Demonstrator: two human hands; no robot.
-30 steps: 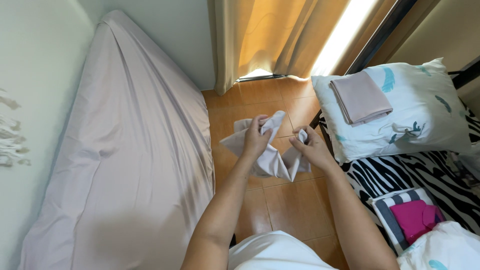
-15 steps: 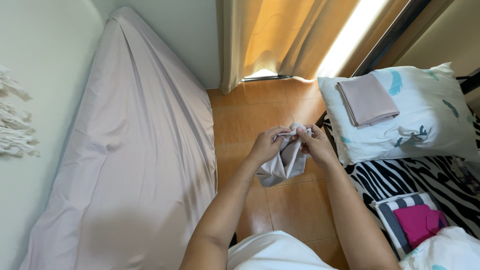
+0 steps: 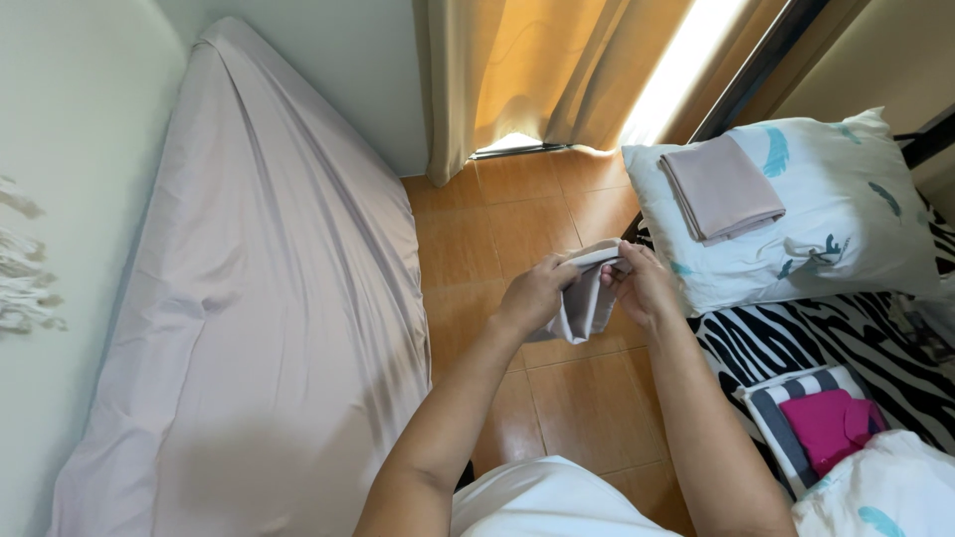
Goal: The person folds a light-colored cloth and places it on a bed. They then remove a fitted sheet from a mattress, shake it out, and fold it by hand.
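Both hands hold one small pale grey cloth (image 3: 587, 303) over the orange tiled floor. My left hand (image 3: 535, 293) grips its left side, fingers curled over the top fold. My right hand (image 3: 645, 286) pinches the right side. The cloth is folded into a narrow bundle that hangs down between the two hands. A folded mauve cloth (image 3: 721, 189) lies on a white pillow (image 3: 846, 229) with teal feather prints, to the right of my hands.
A mattress in a pale lilac sheet (image 3: 249, 298) leans along the left wall. Beige curtains (image 3: 537, 70) hang ahead over a bright door. On the right, a zebra-print bed cover (image 3: 796, 333) carries a striped item and a magenta cloth (image 3: 831, 423).
The cloth was spread wide and loose between the hands a second ago. It has since been gathered and folded into a small narrow bundle, and the hands have come closer together.
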